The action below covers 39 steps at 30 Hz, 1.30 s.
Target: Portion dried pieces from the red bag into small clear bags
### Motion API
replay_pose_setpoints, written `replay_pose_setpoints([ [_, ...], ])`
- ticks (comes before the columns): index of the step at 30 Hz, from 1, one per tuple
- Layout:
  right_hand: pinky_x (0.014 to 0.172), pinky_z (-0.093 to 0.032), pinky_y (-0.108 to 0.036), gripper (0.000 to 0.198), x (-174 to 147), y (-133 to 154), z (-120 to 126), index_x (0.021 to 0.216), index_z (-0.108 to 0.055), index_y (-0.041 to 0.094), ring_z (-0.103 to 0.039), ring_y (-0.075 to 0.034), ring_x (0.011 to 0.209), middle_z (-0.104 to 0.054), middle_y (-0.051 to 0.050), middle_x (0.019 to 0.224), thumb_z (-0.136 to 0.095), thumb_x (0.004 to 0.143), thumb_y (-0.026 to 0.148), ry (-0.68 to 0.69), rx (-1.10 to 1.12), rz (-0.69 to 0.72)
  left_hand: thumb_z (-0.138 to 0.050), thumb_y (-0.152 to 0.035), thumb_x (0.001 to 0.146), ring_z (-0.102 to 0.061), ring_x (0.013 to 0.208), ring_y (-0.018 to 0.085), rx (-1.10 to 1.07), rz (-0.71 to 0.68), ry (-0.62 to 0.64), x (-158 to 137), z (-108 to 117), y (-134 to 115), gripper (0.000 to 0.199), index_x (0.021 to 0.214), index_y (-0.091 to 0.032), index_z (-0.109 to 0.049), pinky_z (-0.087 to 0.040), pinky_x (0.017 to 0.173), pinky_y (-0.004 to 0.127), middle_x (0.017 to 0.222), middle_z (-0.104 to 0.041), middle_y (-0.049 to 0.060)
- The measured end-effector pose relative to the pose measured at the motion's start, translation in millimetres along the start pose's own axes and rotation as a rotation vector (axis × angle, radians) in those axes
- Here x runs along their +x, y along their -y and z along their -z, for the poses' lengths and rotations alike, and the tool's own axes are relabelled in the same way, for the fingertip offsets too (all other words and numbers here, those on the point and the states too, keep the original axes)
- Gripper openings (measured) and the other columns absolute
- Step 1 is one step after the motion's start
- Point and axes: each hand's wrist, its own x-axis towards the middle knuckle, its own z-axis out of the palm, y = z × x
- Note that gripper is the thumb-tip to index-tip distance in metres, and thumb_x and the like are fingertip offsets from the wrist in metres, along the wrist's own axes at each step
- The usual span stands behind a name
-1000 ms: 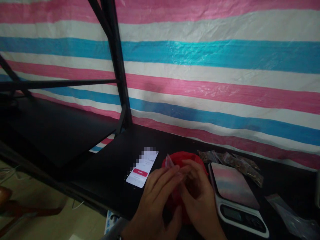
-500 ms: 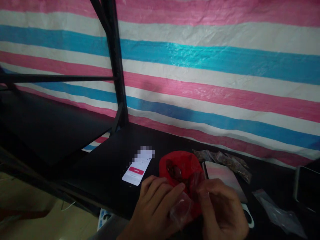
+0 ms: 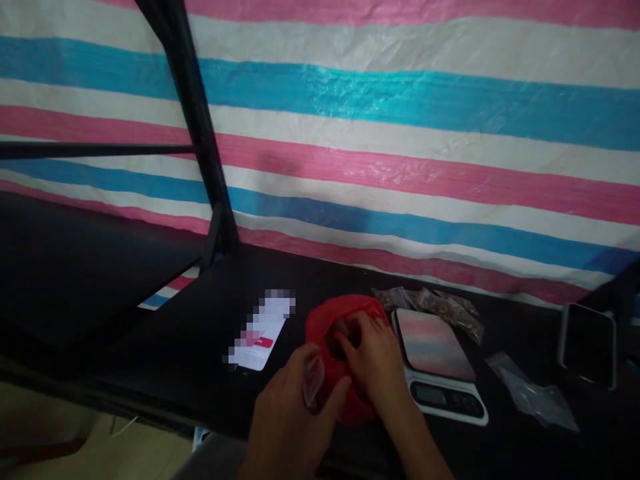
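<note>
A small clear plastic bag [image 3: 314, 379] is held in my left hand [image 3: 295, 407], between the thumb and the curled fingers, with its mouth spread. Just beyond it stands a red plastic bag [image 3: 320, 323], open at the top, with dark contents that are hard to make out. My right hand [image 3: 373, 353] reaches down into the red bag, its thumb and fingers bent together over the contents. Its fingertips are partly hidden, and what they pinch is unclear. Close to my right wrist lies a digital kitchen scale [image 3: 437, 347] with a shiny metal plate.
Small filled bags [image 3: 445, 310] lie behind the scale. Flat clear bags [image 3: 535, 393] are to its right, near a dark-screened device [image 3: 587, 347]. A lit phone [image 3: 265, 333] rests left of the red bag on the black tabletop [image 3: 190, 347]. A black metal post [image 3: 197, 127] rises at left.
My right hand has left the small clear bag and gone into the red bag. My left hand keeps the clear bag, now more upright. The scale's display has come into view.
</note>
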Motion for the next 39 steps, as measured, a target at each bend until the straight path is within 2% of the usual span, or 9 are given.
replay_pose_setpoints([
  [2,0.100,-0.050,-0.047,0.025,3.1,-0.8,3.4,0.117,-0.072,0.020,-0.068,-0.034,0.115,-0.078,-0.012,0.117,-0.071,0.092,0.015,0.012,0.052,0.036,-0.077,-0.051,0.082,-0.078,0.111,0.037,-0.037,0.173,0.029,-0.8,-7.3,-3.3,0.051,0.124,-0.026,-0.067,-0.062,0.095,0.053,0.121,-0.081,0.012],
  [5,0.104,-0.048,-0.044,0.040,4.2,-10.3,13.7,0.122,-0.072,0.022,-0.065,-0.030,0.119,-0.076,-0.009,0.125,-0.063,0.089,0.001,0.046,0.141,0.138,-0.074,-0.042,0.081,-0.075,0.119,0.038,-0.113,0.243,0.025,1.9,-12.7,-7.8,0.050,0.127,-0.026,-0.064,-0.058,0.102,0.058,0.128,-0.077,0.012],
  [11,0.103,-0.048,-0.043,0.050,-9.0,-32.6,32.8,0.114,-0.075,0.021,-0.066,-0.028,0.114,-0.078,-0.007,0.116,-0.054,0.082,-0.009,0.193,0.123,0.177,-0.060,-0.019,0.068,-0.077,0.102,0.028,-0.389,0.225,-0.036,13.7,-10.2,-15.9,0.045,0.112,-0.025,-0.066,-0.063,0.089,0.042,0.108,-0.077,0.006],
  [19,0.111,-0.045,-0.046,0.050,-18.8,-27.1,32.8,0.124,-0.073,0.019,-0.062,-0.031,0.123,-0.075,-0.011,0.126,-0.057,0.083,-0.005,0.188,0.088,0.077,-0.063,-0.022,0.069,-0.070,0.083,0.019,-0.355,-0.003,-0.369,29.5,-0.2,-24.1,0.013,0.081,-0.024,-0.067,-0.059,0.076,0.029,0.088,-0.068,0.000],
  [22,0.113,-0.044,-0.045,0.054,-17.1,-22.4,30.9,0.124,-0.073,0.021,-0.063,-0.029,0.123,-0.075,-0.009,0.125,-0.056,0.081,-0.006,0.206,0.131,0.088,-0.062,-0.022,0.067,-0.069,0.084,0.021,-0.354,0.007,-0.326,30.7,-4.0,-23.4,0.017,0.083,-0.024,-0.068,-0.058,0.077,0.031,0.088,-0.067,0.000],
  [28,0.110,-0.045,-0.048,0.051,-16.2,-12.7,29.8,0.122,-0.075,0.020,-0.063,-0.032,0.123,-0.076,-0.010,0.124,-0.058,0.082,-0.006,0.231,0.128,0.087,-0.064,-0.024,0.066,-0.068,0.090,0.023,-0.399,0.183,-0.203,28.7,-15.1,-18.7,0.031,0.097,-0.023,-0.066,-0.057,0.084,0.037,0.097,-0.070,0.002],
  [32,0.110,-0.046,-0.049,0.056,-17.7,-5.2,24.5,0.124,-0.076,0.020,-0.063,-0.033,0.124,-0.077,-0.011,0.124,-0.055,0.080,-0.007,0.255,0.135,0.137,-0.069,-0.028,0.066,-0.069,0.089,0.023,-0.446,0.199,-0.129,28.0,-18.5,-20.0,0.033,0.099,-0.022,-0.066,-0.058,0.083,0.037,0.099,-0.069,0.003],
  [35,0.112,-0.046,-0.045,0.057,-18.6,-1.9,18.3,0.120,-0.077,0.020,-0.065,-0.028,0.122,-0.077,-0.009,0.123,-0.054,0.078,-0.010,0.266,0.295,0.159,-0.071,-0.028,0.066,-0.068,0.090,0.022,-0.492,0.213,-0.128,30.2,-16.9,-22.1,0.028,0.093,-0.021,-0.067,-0.057,0.078,0.032,0.102,-0.067,0.003],
  [39,0.111,-0.049,-0.040,0.050,-17.7,-1.5,14.7,0.120,-0.077,0.021,-0.069,-0.024,0.120,-0.079,-0.006,0.123,-0.059,0.082,-0.006,0.238,0.509,0.040,-0.071,-0.024,0.064,-0.066,0.087,0.019,-0.557,0.235,-0.221,34.8,-9.5,-20.2,0.022,0.086,-0.022,-0.066,-0.055,0.072,0.028,0.102,-0.064,0.002],
])
